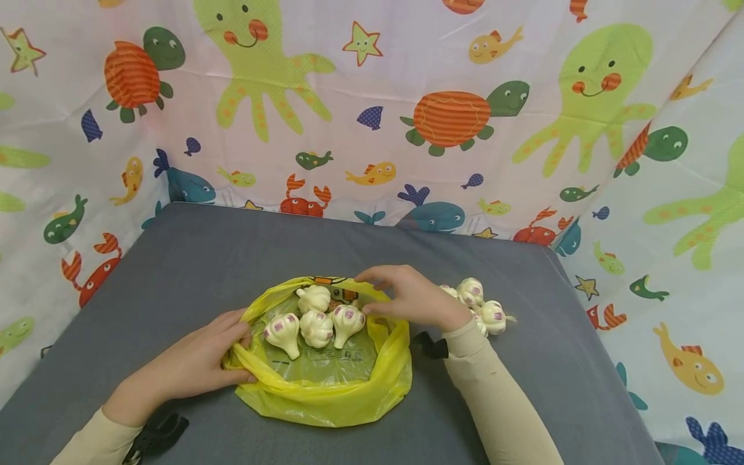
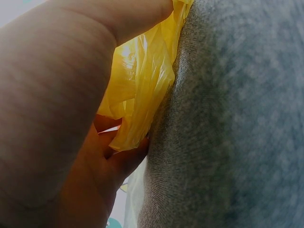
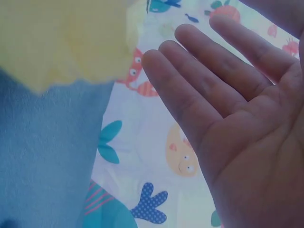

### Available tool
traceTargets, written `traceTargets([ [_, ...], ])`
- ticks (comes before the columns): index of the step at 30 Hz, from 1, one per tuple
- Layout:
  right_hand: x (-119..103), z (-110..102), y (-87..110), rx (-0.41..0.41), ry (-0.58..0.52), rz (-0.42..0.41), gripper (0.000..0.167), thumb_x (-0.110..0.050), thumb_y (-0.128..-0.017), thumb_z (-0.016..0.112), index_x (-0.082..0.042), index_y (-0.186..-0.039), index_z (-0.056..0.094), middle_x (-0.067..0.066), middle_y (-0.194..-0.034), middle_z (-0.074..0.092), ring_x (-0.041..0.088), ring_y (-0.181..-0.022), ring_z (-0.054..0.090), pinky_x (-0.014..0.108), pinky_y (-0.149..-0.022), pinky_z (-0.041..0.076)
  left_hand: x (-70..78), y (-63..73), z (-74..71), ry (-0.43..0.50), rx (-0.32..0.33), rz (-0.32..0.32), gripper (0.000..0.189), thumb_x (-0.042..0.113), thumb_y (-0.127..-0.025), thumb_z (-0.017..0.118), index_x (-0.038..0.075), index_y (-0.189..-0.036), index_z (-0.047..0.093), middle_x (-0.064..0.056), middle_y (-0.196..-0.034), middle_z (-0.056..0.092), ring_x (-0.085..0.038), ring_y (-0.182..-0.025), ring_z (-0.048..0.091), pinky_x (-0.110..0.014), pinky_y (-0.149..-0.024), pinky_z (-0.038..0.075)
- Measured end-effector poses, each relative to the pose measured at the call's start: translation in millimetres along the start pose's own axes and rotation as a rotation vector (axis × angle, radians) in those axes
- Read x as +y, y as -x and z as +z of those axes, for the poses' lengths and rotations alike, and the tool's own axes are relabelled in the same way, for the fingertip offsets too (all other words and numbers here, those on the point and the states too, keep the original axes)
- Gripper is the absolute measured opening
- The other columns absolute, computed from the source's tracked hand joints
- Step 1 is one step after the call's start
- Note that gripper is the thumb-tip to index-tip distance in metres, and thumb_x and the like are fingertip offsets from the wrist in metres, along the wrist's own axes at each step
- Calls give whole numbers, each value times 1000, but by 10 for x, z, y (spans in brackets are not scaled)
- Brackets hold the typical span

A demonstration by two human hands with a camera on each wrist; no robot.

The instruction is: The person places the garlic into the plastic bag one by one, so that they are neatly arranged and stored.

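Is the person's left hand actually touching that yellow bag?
Touching. The head view shows the left hand with its fingers and thumb at the rim of the yellow bag, overlapping the plastic with no gap.

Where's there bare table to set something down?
The grey table is bare between the yellow bag and the patterned back curtain, and right of the right sleeve, nearer than the loose garlic. It's crowded at the bag: four garlic bulbs inside, the left hand and right hand at its rim.
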State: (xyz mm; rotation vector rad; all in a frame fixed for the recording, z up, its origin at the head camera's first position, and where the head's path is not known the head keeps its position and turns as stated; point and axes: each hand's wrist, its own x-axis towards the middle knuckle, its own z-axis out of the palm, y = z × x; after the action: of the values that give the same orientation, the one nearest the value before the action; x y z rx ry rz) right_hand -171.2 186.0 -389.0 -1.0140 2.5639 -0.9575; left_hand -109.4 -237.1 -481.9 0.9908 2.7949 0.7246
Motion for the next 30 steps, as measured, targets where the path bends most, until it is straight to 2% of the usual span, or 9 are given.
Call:
traceTargets([
  [8,62,-156,97,72,-14,55,53,-26,-98,86,-17,-147,66,0,-146,67,33,-127,70,55,-108,54,15,5,-6,7,0,-12,52,71,-86,83,33,-100,50,-1,-146,53,-18,-117,49,-33,-80,43],
  [12,106,-248,163,113,2,85,53,-24,-98,86,-17,-146,66,1,-145,68,30,-126,70,57,-108,54,24,8,-9,10,4,-10,52,70,-85,85,33,-100,50,-1,-145,53,-18,-117,49,-33,-80,43],
  [18,236,-376,276,163,-13,124,53,-25,-98,85,-17,-147,65,2,-146,67,35,-128,68,59,-107,54,22,4,-4,15,5,-5,52,69,-86,84,33,-100,50,0,-143,53,-18,-115,48,-32,-79,42],
  [24,336,-444,345,179,-19,150,55,-25,-97,86,-18,-147,65,1,-146,67,32,-130,67,55,-108,54,21,6,-8,11,4,-1,52,69,-85,85,33,-99,50,-1,-143,53,-18,-115,48,-32,-79,42],
  [30,375,-492,393,178,-32,191,56,-28,-97,87,-19,-148,65,3,-147,66,35,-131,66,62,-109,52,24,7,-9,12,-1,-7,52,71,-86,84,33,-99,49,-2,-147,54,-19,-117,49,-33,-78,42],
])
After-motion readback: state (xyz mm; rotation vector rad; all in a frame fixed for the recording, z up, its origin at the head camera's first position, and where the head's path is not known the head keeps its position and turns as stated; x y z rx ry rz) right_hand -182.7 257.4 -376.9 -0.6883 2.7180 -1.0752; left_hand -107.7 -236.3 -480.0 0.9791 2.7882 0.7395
